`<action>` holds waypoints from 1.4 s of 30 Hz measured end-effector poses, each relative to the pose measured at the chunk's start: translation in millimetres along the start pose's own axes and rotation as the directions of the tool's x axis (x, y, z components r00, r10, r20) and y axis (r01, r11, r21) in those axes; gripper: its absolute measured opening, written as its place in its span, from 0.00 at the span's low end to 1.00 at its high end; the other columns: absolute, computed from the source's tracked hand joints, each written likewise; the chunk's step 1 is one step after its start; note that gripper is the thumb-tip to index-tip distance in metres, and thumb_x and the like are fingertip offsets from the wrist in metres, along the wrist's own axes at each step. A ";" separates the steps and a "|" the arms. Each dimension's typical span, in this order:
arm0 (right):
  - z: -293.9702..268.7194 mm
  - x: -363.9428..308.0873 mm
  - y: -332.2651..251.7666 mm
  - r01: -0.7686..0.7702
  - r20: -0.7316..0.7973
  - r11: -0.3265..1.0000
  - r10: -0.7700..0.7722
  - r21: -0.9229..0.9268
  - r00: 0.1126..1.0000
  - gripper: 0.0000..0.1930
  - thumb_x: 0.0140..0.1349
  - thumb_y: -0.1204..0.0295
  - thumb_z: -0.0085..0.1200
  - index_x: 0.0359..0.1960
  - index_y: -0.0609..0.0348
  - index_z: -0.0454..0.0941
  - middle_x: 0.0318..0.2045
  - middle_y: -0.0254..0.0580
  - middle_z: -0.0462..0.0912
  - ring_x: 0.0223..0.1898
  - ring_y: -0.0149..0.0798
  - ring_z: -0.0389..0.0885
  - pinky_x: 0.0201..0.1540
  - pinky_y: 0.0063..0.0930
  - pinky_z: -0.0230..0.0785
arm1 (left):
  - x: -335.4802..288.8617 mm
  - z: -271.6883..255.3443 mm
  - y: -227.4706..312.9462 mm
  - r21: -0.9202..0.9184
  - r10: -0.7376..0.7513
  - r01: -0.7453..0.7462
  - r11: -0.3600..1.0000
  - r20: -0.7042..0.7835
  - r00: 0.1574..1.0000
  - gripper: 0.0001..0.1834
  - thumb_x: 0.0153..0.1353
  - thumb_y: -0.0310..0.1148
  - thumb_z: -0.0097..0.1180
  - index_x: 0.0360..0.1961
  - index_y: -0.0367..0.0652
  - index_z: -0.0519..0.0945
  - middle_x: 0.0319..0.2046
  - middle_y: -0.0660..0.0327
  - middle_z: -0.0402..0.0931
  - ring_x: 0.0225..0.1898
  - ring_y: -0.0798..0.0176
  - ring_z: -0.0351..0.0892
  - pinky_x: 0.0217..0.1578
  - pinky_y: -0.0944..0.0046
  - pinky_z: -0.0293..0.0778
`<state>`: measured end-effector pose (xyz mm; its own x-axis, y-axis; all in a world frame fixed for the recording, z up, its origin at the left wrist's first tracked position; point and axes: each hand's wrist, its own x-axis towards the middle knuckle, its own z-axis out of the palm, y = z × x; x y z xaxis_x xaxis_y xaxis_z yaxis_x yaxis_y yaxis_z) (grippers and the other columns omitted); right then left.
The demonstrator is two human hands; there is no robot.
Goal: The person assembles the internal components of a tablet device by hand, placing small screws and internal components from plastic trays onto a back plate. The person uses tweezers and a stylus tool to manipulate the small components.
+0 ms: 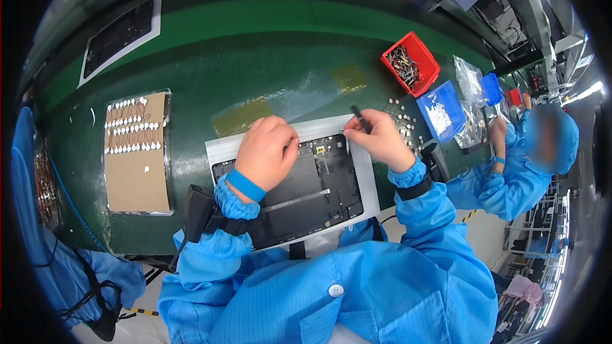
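A flat black device housing [296, 191], with small parts and a pale strip across it, lies on a white sheet [368, 178] in front of me. My left hand [266, 151] is over its far left edge, fingers curled and pressed together; what they hold, if anything, is hidden. At the far right corner, my right hand [382, 141] grips a slim dark pen-like tool [359, 117], whose upper end sticks up past the fingers. Its working tip cannot be made out. Blue bands and black straps circle my sleeves.
To the left, a tray with brown card [135, 178] carries rows of small white round parts with wires. On the right are loose round parts [403, 121], a red bin [428, 67] of small parts, a blue tray [449, 105] and plastic bags. A co-worker [510, 178] sits far right.
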<state>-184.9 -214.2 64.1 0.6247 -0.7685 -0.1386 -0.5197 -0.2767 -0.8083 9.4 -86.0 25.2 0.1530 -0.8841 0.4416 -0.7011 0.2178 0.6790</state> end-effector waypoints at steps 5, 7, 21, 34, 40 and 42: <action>5.3 5.8 7.3 0.009 0.049 0.990 -0.002 -0.137 0.999 0.08 0.48 0.73 0.57 0.26 0.65 0.76 0.20 0.39 0.76 0.24 0.30 0.74 0.28 0.25 0.66 | -1.0 0.3 -1.3 -0.002 -0.004 0.004 1.000 -0.003 1.000 0.03 0.47 0.24 0.55 0.25 0.39 0.75 0.28 0.56 0.71 0.34 0.50 0.70 0.36 0.57 0.67; 5.2 6.6 7.1 -0.005 0.058 0.993 0.012 -0.120 0.998 0.08 0.47 0.73 0.56 0.25 0.65 0.76 0.20 0.40 0.76 0.24 0.31 0.74 0.28 0.26 0.66 | -1.1 1.0 -1.4 -0.008 0.002 -0.002 1.000 -0.008 1.000 0.03 0.47 0.24 0.55 0.25 0.39 0.75 0.28 0.56 0.71 0.34 0.51 0.70 0.35 0.57 0.67; 2.8 19.8 -5.5 -0.067 0.216 0.969 0.120 -0.237 0.969 0.07 0.48 0.73 0.55 0.26 0.64 0.72 0.20 0.41 0.74 0.24 0.33 0.73 0.27 0.28 0.65 | -3.9 -5.8 5.1 0.101 -0.019 0.024 0.995 -0.057 0.998 0.05 0.45 0.23 0.55 0.26 0.38 0.75 0.30 0.56 0.71 0.35 0.50 0.69 0.37 0.56 0.67; 48.1 39.0 -41.4 0.076 0.087 0.865 -0.137 0.497 0.987 0.03 0.60 0.77 0.48 0.32 0.65 0.72 0.33 0.40 0.75 0.29 0.31 0.76 0.32 0.22 0.70 | -12.0 -11.1 22.9 0.531 -0.249 0.210 0.821 0.002 0.968 0.22 0.46 0.35 0.58 0.44 0.38 0.75 0.48 0.54 0.68 0.54 0.46 0.63 0.51 0.44 0.62; 69.2 46.8 -23.9 0.025 0.093 0.826 -0.094 0.563 0.991 0.09 0.53 0.83 0.53 0.36 0.66 0.68 0.36 0.44 0.76 0.35 0.34 0.79 0.40 0.24 0.74 | -11.4 -14.0 23.7 0.512 -0.282 0.241 0.825 0.002 0.959 0.22 0.46 0.35 0.58 0.44 0.38 0.75 0.49 0.55 0.68 0.54 0.45 0.62 0.51 0.43 0.61; 72.0 43.0 -21.1 -0.008 0.090 0.811 -0.056 0.585 0.994 0.09 0.52 0.85 0.54 0.34 0.66 0.69 0.37 0.45 0.76 0.36 0.34 0.79 0.41 0.24 0.73 | -13.1 -10.5 20.4 0.510 -0.294 0.254 0.822 -0.002 0.956 0.23 0.46 0.35 0.58 0.44 0.38 0.75 0.49 0.55 0.68 0.55 0.45 0.62 0.51 0.43 0.61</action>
<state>-105.1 -199.9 33.9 0.7024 -0.6970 -0.1443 -0.0851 0.1191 -0.9892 0.4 -65.7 39.5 0.3541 -0.9081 0.2236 -0.8924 -0.2565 0.3713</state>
